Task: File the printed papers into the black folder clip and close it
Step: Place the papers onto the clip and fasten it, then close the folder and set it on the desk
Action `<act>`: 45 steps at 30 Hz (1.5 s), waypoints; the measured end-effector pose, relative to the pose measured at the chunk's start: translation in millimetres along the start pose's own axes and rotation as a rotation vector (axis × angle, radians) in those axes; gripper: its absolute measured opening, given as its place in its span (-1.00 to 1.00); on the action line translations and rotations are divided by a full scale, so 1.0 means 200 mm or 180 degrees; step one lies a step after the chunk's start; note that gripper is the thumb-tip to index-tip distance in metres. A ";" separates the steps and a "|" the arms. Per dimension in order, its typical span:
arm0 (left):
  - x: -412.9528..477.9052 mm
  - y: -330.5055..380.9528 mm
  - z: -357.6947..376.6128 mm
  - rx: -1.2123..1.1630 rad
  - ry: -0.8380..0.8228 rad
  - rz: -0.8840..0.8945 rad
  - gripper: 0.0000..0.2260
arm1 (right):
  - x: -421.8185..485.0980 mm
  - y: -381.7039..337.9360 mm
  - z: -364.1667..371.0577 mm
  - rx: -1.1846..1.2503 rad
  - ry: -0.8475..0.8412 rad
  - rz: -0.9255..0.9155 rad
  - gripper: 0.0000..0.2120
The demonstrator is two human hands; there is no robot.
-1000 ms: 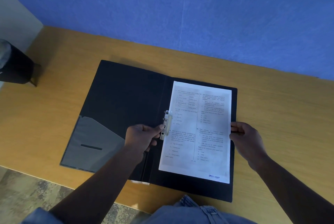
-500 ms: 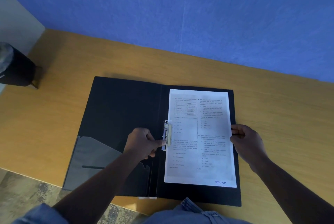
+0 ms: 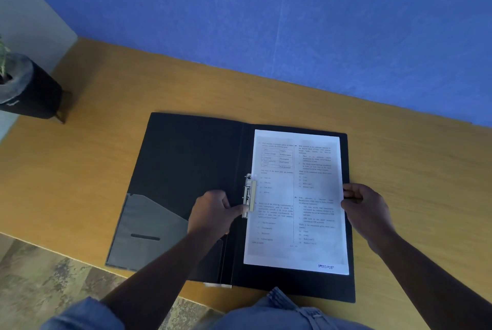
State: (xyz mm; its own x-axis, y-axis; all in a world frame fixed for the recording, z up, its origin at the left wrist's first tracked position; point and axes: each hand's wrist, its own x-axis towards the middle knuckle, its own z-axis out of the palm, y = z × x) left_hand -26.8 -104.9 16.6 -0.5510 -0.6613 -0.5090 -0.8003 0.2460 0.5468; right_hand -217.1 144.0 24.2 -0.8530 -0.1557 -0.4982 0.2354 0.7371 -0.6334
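1. Black folder [image 3: 186,170]: lies open and flat on the wooden tabletop [image 3: 106,143], a grey pocket [image 3: 149,228] on its left flap.
2. Printed papers [image 3: 298,202]: lie on the right flap, their left edge at the metal clip [image 3: 249,195] beside the spine.
3. Left hand [image 3: 213,214]: grip curled, thumb tip pressing the clip's lower end.
4. Right hand [image 3: 366,211]: grip pinching the papers' right edge.
5. Potted plant [image 3: 24,87]: stands at far left, well apart.
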 end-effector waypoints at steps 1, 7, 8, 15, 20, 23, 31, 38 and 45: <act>0.00 0.00 0.00 -0.0018 0.0016 -0.0021 -0.61 | 0.00 0.00 0.00 -0.0003 0.0004 -0.0007 -0.64; -0.03 -0.02 -0.03 0.0088 0.0214 0.0137 -0.62 | -0.01 -0.01 0.01 -0.0043 0.0017 -0.0034 -0.67; -0.04 -0.02 -0.05 0.0023 0.0316 0.0195 -0.63 | 0.00 -0.02 0.01 -0.0042 -0.0009 -0.0036 -0.67; -0.02 -0.26 -0.41 -0.0400 0.1622 0.0348 -0.71 | -0.04 0.00 -0.02 -0.0104 0.0207 0.0031 -0.77; -0.01 -0.55 -0.66 -0.0472 0.1921 -0.0251 -0.49 | -0.20 0.03 0.05 -0.0389 0.0392 -0.0195 -0.77; -0.05 -0.63 -0.73 -0.1182 0.1415 -0.0544 -0.34 | -0.29 0.02 0.12 -0.0362 0.0387 -0.0264 -0.76; -0.22 -0.52 -0.90 -0.1783 0.1028 0.0245 -0.84 | -0.48 -0.13 0.28 -0.0189 0.0136 -0.0504 -0.82; -0.52 -0.06 -0.78 -0.2435 0.0812 0.0904 -0.93 | -0.74 -0.35 0.23 0.0540 -0.0658 -0.1021 -0.85; -0.76 0.32 -0.33 -0.2017 -0.0088 0.1754 -0.80 | -0.94 -0.31 -0.01 0.1413 -0.0968 -0.1190 -0.60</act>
State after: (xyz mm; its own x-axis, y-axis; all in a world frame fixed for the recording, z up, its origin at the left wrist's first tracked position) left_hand 20.6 -34.4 173.1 -0.8363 -0.5436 -0.0713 -0.1354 0.0787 0.9877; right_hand -72.6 129.6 158.4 -0.7600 -0.5760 -0.3010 0.1740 0.2658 -0.9482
